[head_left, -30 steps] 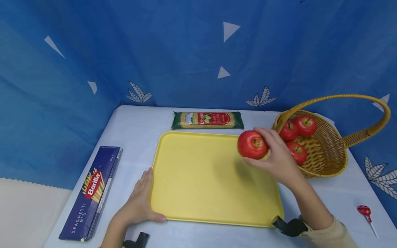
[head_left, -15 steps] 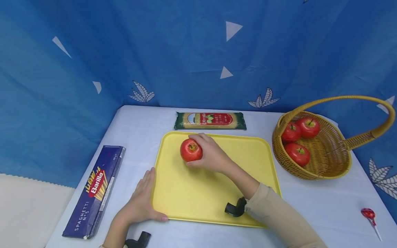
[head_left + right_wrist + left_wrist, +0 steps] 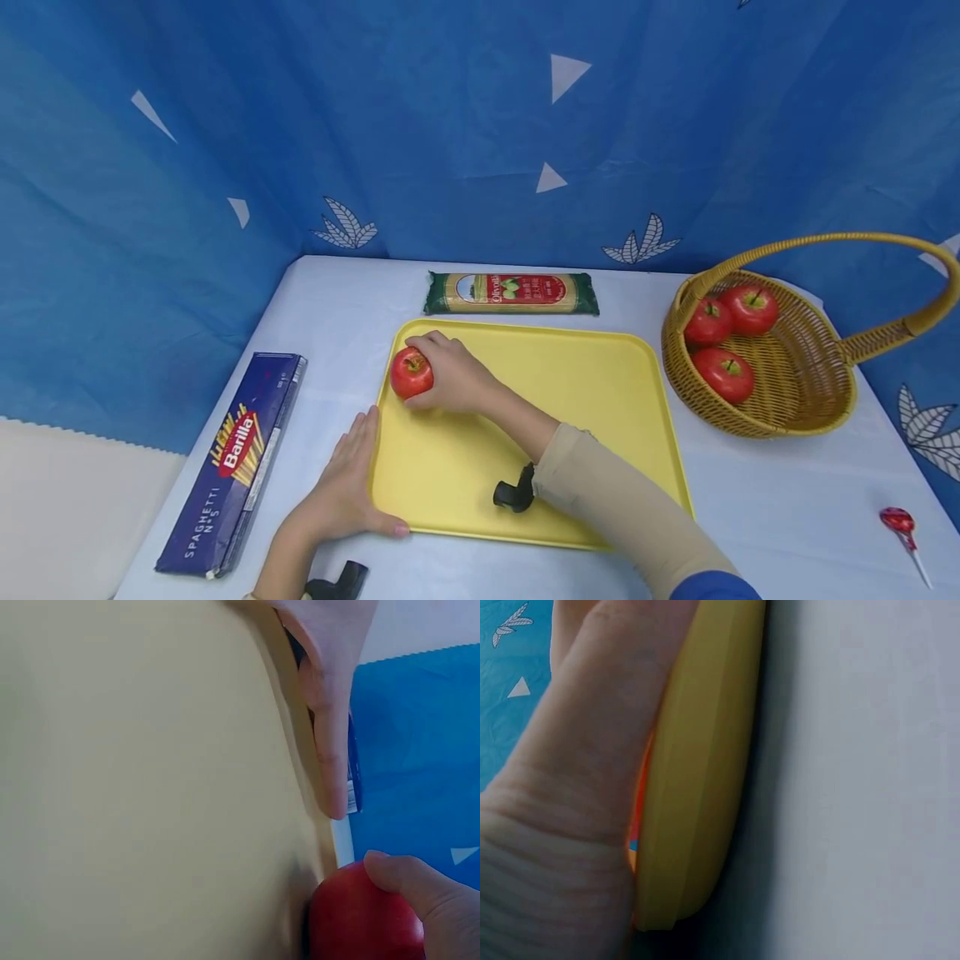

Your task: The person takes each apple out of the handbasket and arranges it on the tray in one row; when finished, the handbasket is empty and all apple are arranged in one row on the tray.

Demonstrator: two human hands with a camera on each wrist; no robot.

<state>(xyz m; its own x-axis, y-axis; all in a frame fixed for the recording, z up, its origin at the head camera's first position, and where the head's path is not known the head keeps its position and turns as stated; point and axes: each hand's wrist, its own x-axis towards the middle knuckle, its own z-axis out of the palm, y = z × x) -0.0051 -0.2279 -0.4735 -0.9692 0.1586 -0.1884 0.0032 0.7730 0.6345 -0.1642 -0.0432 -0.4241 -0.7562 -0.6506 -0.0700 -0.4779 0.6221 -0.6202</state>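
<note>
A red apple [image 3: 411, 374] is at the far left corner of the yellow tray [image 3: 555, 433], gripped by my right hand [image 3: 453, 379], whose fingers and thumb curl round its right side. In the right wrist view the thumb presses on the apple [image 3: 360, 915], close to the tray's edge. My left hand [image 3: 341, 487] lies along the tray's near left corner, fingers straight against the left side and thumb at the front edge. The left wrist view shows the tray's outer wall [image 3: 697, 772] beside that hand [image 3: 592, 742].
A wicker basket [image 3: 821, 400] with a tall handle holds three apples [image 3: 723, 375] at the right. A green spaghetti pack [image 3: 512, 293] lies behind the tray, a blue Barilla spaghetti box [image 3: 232, 467] to its left. A lollipop [image 3: 898, 521] lies at the far right.
My right hand has carried the apple leftward from near the basket across the tray to its far left corner. My left hand has stayed at the tray's near left corner.
</note>
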